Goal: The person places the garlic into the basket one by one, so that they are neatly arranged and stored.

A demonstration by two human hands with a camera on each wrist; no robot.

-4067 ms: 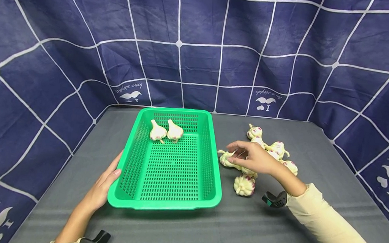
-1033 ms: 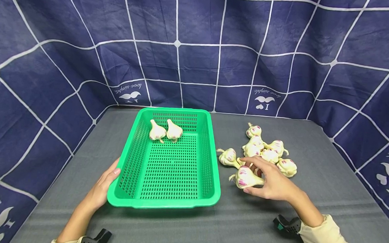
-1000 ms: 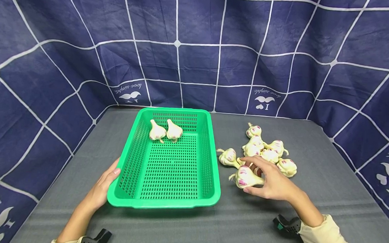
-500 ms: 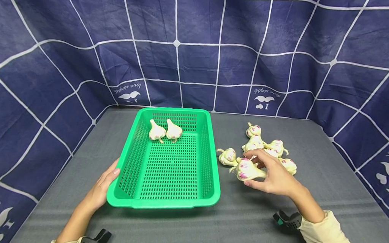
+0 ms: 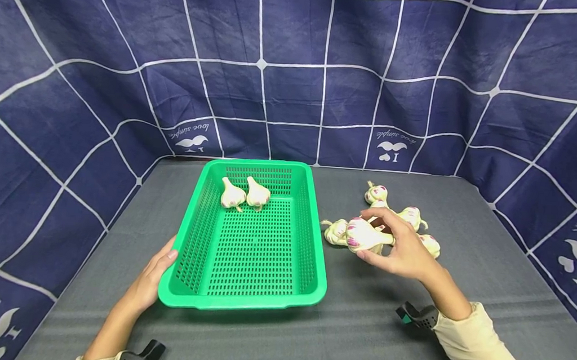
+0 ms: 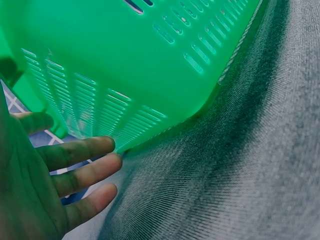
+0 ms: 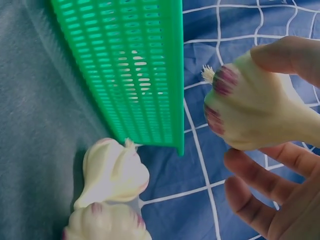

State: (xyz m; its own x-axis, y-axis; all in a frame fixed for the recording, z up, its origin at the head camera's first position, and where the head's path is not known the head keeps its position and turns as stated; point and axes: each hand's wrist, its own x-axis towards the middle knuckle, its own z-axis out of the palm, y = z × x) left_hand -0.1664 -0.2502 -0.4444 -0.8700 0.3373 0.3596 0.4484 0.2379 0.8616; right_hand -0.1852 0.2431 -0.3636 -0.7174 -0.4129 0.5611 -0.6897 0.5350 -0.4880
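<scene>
My right hand [image 5: 405, 251] grips a garlic bulb [image 5: 362, 235] by its neck side, thumb and fingers on opposite sides. The right wrist view shows this purple-streaked bulb [image 7: 250, 100] raised, its root tuft towards the green basket. More garlic bulbs lie behind and below it, partly hidden by the hand; one loose bulb [image 5: 335, 232] is beside the basket. My left hand [image 5: 150, 279] rests at the left outside wall of the green plastic basket [image 5: 316, 244], thumb at the rim. Its fingers [image 6: 82, 175] are extended and spread in the left wrist view.
Two garlic bulbs [image 5: 258, 194] sit at the back of the basket. Several others, one being a bulb [image 5: 376, 194] at the rear, lie to its right on the grey cloth [image 5: 275, 345]. A blue checked curtain [image 5: 294, 101] encloses the back and sides.
My right hand was above the pile; it has since taken the garlic bulb from the front and lifted it slightly away from me. The left hand and basket stay in place.
</scene>
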